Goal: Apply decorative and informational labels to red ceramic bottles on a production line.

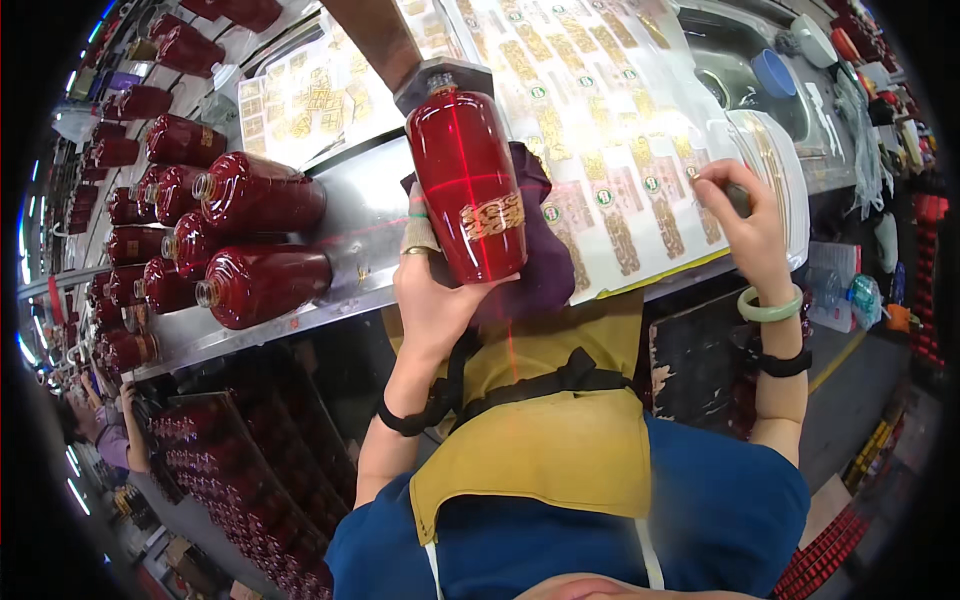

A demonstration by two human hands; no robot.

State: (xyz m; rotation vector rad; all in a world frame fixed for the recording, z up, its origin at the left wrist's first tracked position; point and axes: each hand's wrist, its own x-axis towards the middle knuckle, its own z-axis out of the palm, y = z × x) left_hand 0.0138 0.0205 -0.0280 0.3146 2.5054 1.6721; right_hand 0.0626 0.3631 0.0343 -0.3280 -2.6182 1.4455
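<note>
One red bottle (462, 150), bearing one gold label (493, 220), is at the centre in the left hand (436, 303), whose fingers and thumb grip it near the base; its neck points far and slightly left, its long axis running far to near. The right hand's (752, 222) thumb and forefinger nearly meet over one white decal sheet (680, 90), and I cannot tell whether they hold anything. Two other bottles (275, 287) are foremost at left, among more too crowded to count; one blue bowl (773, 72) is far right.
</note>
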